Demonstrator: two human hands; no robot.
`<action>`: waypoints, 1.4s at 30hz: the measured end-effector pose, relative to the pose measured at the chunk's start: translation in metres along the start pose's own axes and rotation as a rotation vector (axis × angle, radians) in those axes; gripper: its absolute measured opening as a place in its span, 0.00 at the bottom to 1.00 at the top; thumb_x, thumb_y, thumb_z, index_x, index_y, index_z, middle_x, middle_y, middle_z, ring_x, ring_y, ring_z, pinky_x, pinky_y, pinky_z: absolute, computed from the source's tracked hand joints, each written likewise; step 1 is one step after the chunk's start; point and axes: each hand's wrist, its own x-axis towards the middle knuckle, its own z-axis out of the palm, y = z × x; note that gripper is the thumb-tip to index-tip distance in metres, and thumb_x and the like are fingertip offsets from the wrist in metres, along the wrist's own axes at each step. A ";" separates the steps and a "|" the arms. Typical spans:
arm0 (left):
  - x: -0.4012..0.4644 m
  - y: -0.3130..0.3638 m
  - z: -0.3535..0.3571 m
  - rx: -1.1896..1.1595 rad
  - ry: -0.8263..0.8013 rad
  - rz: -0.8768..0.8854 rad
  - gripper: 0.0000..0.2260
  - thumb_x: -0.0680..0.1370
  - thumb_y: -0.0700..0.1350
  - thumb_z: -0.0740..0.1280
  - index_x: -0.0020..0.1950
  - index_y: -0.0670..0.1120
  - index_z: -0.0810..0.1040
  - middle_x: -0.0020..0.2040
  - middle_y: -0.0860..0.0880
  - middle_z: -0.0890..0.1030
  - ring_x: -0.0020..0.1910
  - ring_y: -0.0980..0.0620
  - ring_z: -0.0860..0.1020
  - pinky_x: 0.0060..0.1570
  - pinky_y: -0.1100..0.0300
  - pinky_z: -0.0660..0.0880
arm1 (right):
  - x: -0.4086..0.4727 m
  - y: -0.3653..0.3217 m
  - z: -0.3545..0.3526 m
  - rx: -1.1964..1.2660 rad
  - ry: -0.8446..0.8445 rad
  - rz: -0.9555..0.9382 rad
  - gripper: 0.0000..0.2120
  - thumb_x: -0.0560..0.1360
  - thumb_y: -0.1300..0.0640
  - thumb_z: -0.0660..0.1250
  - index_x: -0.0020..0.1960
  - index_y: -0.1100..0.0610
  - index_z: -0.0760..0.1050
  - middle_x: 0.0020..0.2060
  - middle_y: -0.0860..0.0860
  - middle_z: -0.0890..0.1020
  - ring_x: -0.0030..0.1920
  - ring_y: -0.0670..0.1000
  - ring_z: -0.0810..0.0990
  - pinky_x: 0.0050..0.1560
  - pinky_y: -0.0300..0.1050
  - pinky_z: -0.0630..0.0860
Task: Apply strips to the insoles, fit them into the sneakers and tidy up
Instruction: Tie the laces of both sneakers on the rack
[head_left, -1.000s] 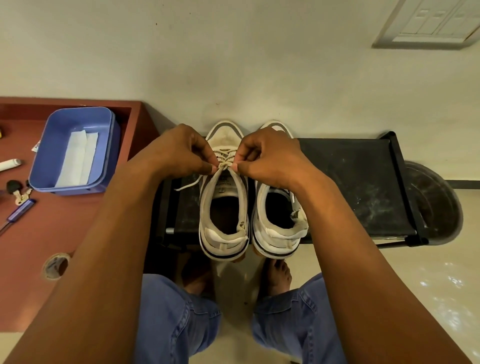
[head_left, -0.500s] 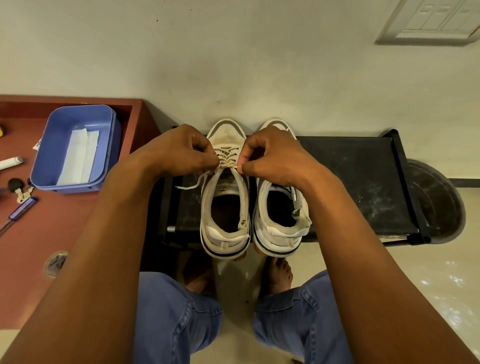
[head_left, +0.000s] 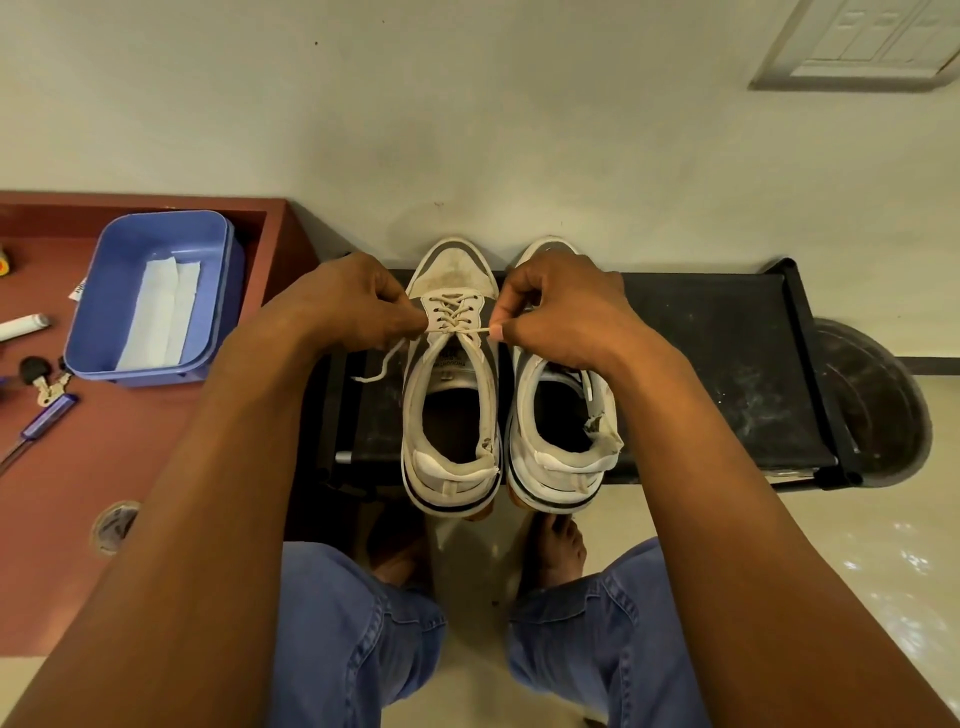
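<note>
Sneakers: left hand, right hand fingers pinching lace taut.

Right of my right grip the black worktop lies bare; left of my left grip, the blue tub blocks passage.

scuffed cloth sneakers, glossy plastic tub, dusty black bench.

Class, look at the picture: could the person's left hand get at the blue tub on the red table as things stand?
Probably yes. The blue tub sits open on the red table with nothing between, but the left hand pinches the shoelace and must let go first.
</note>
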 end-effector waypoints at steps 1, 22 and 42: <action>0.000 0.001 0.000 0.000 0.007 -0.005 0.08 0.78 0.49 0.73 0.39 0.50 0.85 0.40 0.50 0.85 0.42 0.52 0.83 0.49 0.54 0.80 | 0.000 0.000 0.001 -0.002 0.000 0.001 0.02 0.72 0.51 0.73 0.41 0.46 0.83 0.40 0.40 0.84 0.51 0.45 0.81 0.67 0.58 0.67; -0.005 -0.002 -0.008 -0.195 -0.056 0.013 0.08 0.78 0.48 0.72 0.45 0.45 0.87 0.45 0.50 0.86 0.53 0.53 0.81 0.59 0.54 0.70 | 0.002 0.002 0.005 -0.022 -0.017 -0.023 0.04 0.76 0.51 0.70 0.44 0.45 0.83 0.40 0.40 0.85 0.50 0.45 0.81 0.66 0.58 0.68; -0.007 0.014 0.004 -0.899 0.049 -0.098 0.14 0.73 0.40 0.76 0.57 0.37 0.84 0.49 0.40 0.87 0.48 0.45 0.87 0.49 0.54 0.85 | 0.000 -0.015 0.002 0.977 -0.047 0.087 0.05 0.77 0.59 0.73 0.50 0.58 0.86 0.43 0.56 0.88 0.50 0.62 0.86 0.52 0.54 0.80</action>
